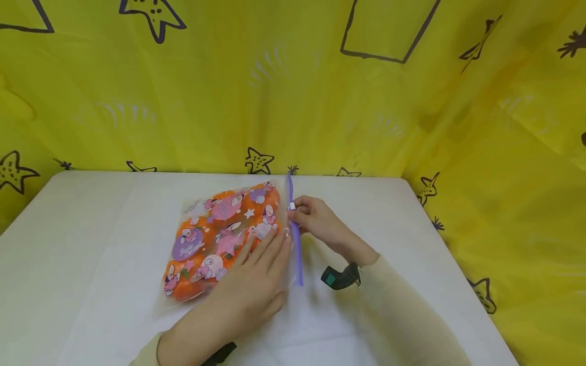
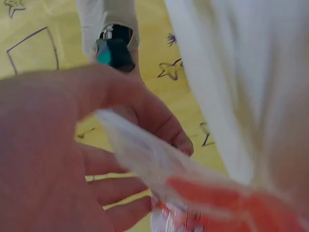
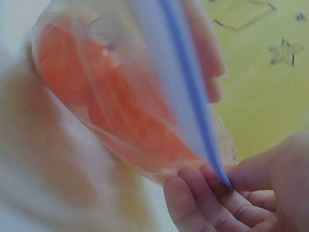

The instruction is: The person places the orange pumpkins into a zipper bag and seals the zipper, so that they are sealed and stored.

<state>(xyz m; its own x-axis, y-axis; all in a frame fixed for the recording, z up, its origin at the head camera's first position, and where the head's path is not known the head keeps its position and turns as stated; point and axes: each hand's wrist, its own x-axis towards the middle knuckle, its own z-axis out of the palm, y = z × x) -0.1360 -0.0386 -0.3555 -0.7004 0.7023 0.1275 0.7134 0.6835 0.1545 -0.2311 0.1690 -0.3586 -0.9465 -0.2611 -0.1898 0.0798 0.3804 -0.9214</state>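
A clear zip bag (image 1: 218, 229) printed with pink and purple cartoon figures lies on the white table, with bright orange contents showing through. Its purple zip strip (image 1: 297, 254) runs down the right end and carries a small white slider (image 1: 292, 206). My right hand (image 1: 320, 221) pinches the strip at the slider between thumb and fingers; the right wrist view shows this hand (image 3: 241, 193) at the strip's end. With fingers stretched out, my left hand (image 1: 256, 284) rests on the bag's front right part, fingertips close to the strip. The left wrist view has the bag's edge (image 2: 140, 150) beside that hand.
The white table (image 1: 105, 213) reaches back to a yellow curtain (image 1: 297, 101) with drawn stars and squares, which also hangs along the right side. A dark wrist strap with a green patch (image 1: 341, 277) sits on my right wrist.
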